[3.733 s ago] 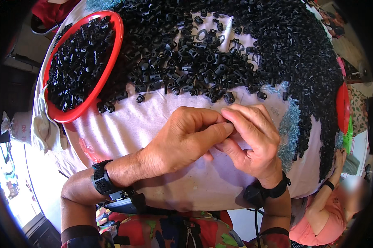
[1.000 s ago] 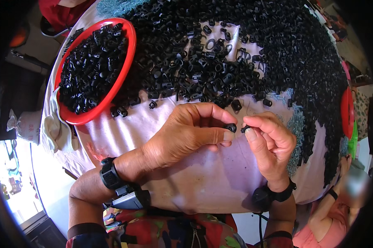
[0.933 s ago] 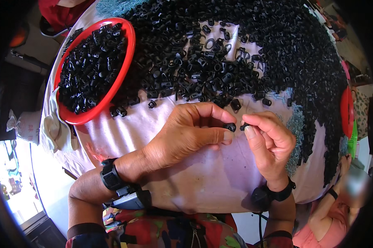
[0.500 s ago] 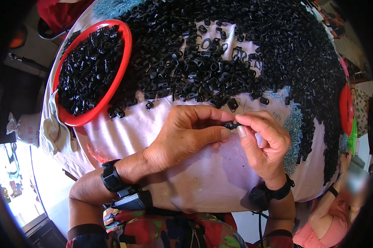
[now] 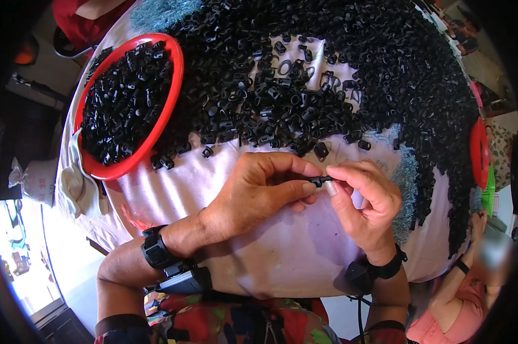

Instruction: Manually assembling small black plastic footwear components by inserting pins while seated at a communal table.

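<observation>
Between the fingertips of both hands is a small black plastic part, held over the pink cloth. My left hand pinches it at its left end with thumb and index finger. The thumb and index finger of my right hand close on its right end. Fingertips cover much of the part, so its exact shape is hard to make out. Just beyond my hands lies a loose black part, at the near edge of a broad heap of similar black plastic pieces.
A red basin full of black pieces stands at the left, with a white glove beside it. Small bluish metallic pieces lie at the right and in another pile at the far left. Another person's arm is at the right.
The black part has turned slightly between my fingertips and more of it shows. My right fingers have shifted a little. The whole view has moved slightly.
</observation>
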A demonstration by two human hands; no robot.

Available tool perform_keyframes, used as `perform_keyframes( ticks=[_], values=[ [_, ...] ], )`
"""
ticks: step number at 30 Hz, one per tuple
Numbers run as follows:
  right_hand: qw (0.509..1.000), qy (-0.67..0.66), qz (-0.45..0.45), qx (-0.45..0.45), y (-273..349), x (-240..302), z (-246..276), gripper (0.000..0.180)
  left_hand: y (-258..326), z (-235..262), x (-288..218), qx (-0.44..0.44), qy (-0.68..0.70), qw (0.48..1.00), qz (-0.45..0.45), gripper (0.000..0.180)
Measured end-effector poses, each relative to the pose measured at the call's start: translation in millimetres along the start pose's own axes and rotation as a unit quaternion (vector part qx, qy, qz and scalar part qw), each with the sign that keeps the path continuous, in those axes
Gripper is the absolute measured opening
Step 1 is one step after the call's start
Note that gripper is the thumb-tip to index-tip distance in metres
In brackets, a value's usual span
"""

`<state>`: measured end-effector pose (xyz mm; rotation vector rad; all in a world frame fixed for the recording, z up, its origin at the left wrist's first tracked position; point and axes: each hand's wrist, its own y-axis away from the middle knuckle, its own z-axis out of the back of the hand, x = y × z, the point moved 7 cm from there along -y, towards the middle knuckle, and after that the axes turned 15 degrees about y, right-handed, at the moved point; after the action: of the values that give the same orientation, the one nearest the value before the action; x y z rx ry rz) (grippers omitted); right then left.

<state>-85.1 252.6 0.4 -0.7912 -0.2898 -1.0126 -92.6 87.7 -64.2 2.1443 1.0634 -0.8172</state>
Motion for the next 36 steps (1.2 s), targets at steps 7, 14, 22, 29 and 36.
perform_keyframes(
  ticks=[7, 14, 22, 29, 36],
  values=[
    [1.0, 0.007, 0.008, 0.0, -1, 3, 2, 0.024, 2, -4, 0, -0.016, -0.023, 0.999, 0.023, 0.024],
    [1.0, 0.01, 0.005, 0.017, -2, 5, 0, 0.021, 5, -1, 1, -0.019, -0.082, 0.996, -0.014, 0.022],
    [0.999, 0.001, -0.006, 0.038, -1, 5, -3, 0.019, 11, -8, -6, -0.025, -0.17, 0.985, -0.028, 0.019],
    [0.998, 0.004, -0.035, 0.06, 1, 2, -6, 0.017, 15, -18, -11, -0.019, -0.271, 0.958, -0.094, 0.018],
    [0.997, 0.015, -0.054, 0.046, 2, -1, -5, 0.025, 3, -8, 0, -0.047, -0.104, 0.993, -0.025, 0.017]
  ],
)
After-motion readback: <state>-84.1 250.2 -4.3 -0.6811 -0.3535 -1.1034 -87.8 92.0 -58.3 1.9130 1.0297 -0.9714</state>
